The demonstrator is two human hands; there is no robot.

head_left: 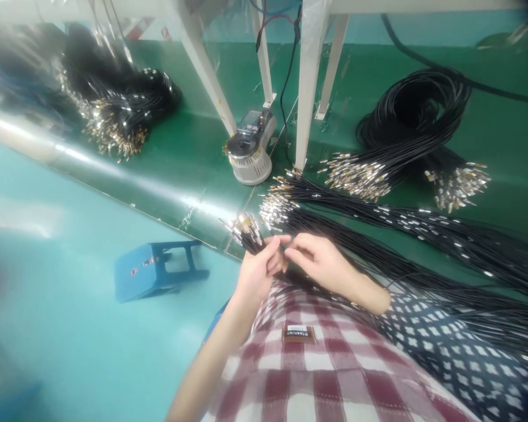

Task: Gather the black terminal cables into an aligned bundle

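My left hand (263, 268) is closed around a bundle of black cables (250, 237), whose silvery connector ends stick out past my thumb toward the upper left. Close beside it, my right hand (319, 258) has its thumb and fingers curled together near my left fingertips. Whatever sits in that pinch is too small to make out. More black cables (334, 234) stretch across the green bench (193, 199) to the right, their metal ends gathered just beyond my hands. Part of the held bundle runs beneath my right forearm, over the checked apron (317, 369).
A white round device with a dark top (250, 152) stands by the white metal legs (310, 76). Coiled cables (416, 111) lie at the back right, another cable heap (118, 105) at the back left. Below the bench edge, a blue plastic stool (136, 272) lies tipped on the floor.
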